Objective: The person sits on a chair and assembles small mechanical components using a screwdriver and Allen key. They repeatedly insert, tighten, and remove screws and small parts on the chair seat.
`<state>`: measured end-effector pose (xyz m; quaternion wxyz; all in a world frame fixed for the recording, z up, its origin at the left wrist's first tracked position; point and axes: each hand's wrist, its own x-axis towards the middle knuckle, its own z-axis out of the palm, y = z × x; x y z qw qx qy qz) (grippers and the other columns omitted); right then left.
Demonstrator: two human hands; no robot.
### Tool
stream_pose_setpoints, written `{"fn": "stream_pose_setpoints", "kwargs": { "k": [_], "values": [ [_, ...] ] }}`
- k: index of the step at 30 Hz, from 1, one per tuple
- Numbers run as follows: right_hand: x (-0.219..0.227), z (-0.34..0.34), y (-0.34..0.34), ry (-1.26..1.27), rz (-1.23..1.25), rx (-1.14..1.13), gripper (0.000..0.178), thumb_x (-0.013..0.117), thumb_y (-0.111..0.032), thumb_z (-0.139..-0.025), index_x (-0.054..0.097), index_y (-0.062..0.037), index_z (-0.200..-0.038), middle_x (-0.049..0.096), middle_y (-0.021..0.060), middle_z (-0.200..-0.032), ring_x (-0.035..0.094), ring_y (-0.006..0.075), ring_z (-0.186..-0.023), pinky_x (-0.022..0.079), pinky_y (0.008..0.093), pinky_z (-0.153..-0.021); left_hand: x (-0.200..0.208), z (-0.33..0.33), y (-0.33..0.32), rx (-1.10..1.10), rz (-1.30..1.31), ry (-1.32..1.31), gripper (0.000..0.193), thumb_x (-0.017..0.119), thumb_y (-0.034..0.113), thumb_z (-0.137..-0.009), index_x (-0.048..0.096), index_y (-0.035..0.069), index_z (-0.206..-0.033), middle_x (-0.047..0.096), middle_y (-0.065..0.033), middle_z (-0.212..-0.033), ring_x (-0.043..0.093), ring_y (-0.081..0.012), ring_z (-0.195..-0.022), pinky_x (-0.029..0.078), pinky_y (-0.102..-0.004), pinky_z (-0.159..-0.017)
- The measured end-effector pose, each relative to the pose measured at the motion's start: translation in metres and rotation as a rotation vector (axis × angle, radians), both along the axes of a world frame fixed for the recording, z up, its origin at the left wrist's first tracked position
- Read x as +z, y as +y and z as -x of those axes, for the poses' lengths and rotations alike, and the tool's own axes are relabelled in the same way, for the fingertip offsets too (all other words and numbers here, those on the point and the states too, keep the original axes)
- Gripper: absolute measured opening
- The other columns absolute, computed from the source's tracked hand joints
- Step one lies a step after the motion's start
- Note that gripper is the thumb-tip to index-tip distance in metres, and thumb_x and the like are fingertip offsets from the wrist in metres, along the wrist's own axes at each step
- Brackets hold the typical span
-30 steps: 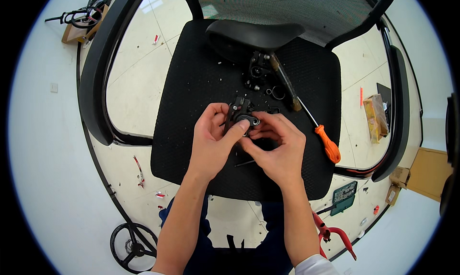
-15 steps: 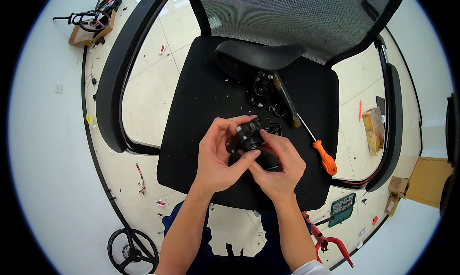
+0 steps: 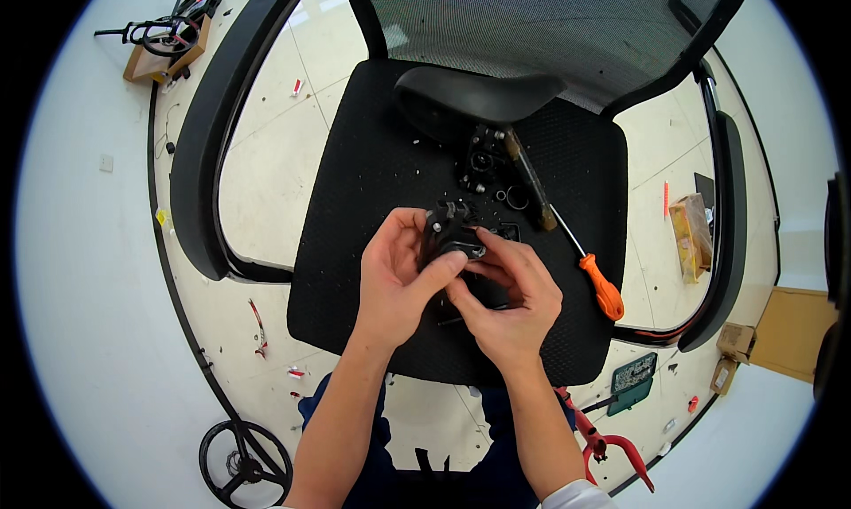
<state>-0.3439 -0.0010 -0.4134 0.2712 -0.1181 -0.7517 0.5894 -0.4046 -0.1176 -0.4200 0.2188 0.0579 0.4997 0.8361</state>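
Both my hands hold a small black mechanical part (image 3: 450, 232) just above the black mesh seat (image 3: 372, 172) of an office chair. My left hand (image 3: 399, 274) wraps its left side, the thumb pressed on its front. My right hand (image 3: 510, 296) pinches the part's right edge with fingertips. Beyond the hands, several small black parts and rings (image 3: 487, 168) lie on the seat beside a black bicycle saddle (image 3: 474, 97). An orange-handled screwdriver (image 3: 585, 265) lies to the right of my right hand.
The chair's armrests (image 3: 208, 128) curve at left and right (image 3: 722, 234), its mesh backrest (image 3: 550, 22) at the top. On the floor: a black disc wheel (image 3: 244, 460), red-handled pliers (image 3: 612, 442), a dark green case (image 3: 631, 380), cardboard boxes (image 3: 780, 332).
My view has shifted, so the chair sits lower in the frame. My hands keep hold of the black part and have turned it slightly, with the left thumb now on its front.
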Motion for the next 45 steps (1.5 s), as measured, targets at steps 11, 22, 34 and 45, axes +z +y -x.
{"fn": "stream_pose_setpoints", "kwargs": {
  "k": [11,22,34,45],
  "values": [
    [-0.001,-0.002,0.031,-0.064,0.122,-0.022,0.038,0.076,0.002,-0.075,0.067,0.0005,-0.112,0.068,0.0099,-0.093,0.069,0.0141,-0.081,0.057,0.025,-0.076,0.007,0.006,0.003,0.141,-0.044,-0.237,0.026,0.063,-0.004,-0.087,0.052,-0.003,-0.111,0.064,-0.0142,-0.106,0.063,-0.0168,-0.096,0.049,-0.0293,-0.091],
    [-0.014,-0.016,0.059,-0.504,-0.5,0.128,0.015,0.068,0.001,-0.076,0.07,0.0023,-0.091,0.062,0.0097,-0.079,0.06,0.0166,-0.058,0.048,0.0275,-0.055,-0.002,0.014,-0.008,0.241,-0.044,-0.343,0.024,0.066,0.007,-0.089,0.056,-0.003,-0.109,0.065,-0.012,-0.101,0.063,-0.0182,-0.092,0.048,-0.0286,-0.087],
    [-0.005,-0.011,0.063,-0.329,0.303,0.035,0.014,0.067,0.003,-0.084,0.066,0.0048,-0.098,0.069,0.0081,-0.084,0.068,0.011,-0.074,0.055,0.0218,-0.067,0.001,0.015,-0.014,0.157,0.043,-0.486,0.027,0.062,0.024,-0.093,0.062,-0.001,-0.105,0.065,-0.0126,-0.102,0.063,-0.0216,-0.102,0.048,-0.0343,-0.094],
    [-0.003,-0.008,0.072,-0.204,0.381,0.013,0.018,0.066,0.008,-0.084,0.067,0.0064,-0.103,0.07,0.0149,-0.095,0.07,0.0186,-0.088,0.057,0.0273,-0.08,-0.001,0.013,-0.009,0.25,0.231,-0.227,0.021,0.065,0.01,-0.091,0.055,-0.003,-0.105,0.067,-0.0159,-0.098,0.068,-0.0195,-0.087,0.054,-0.0272,-0.079]
  ]
}}
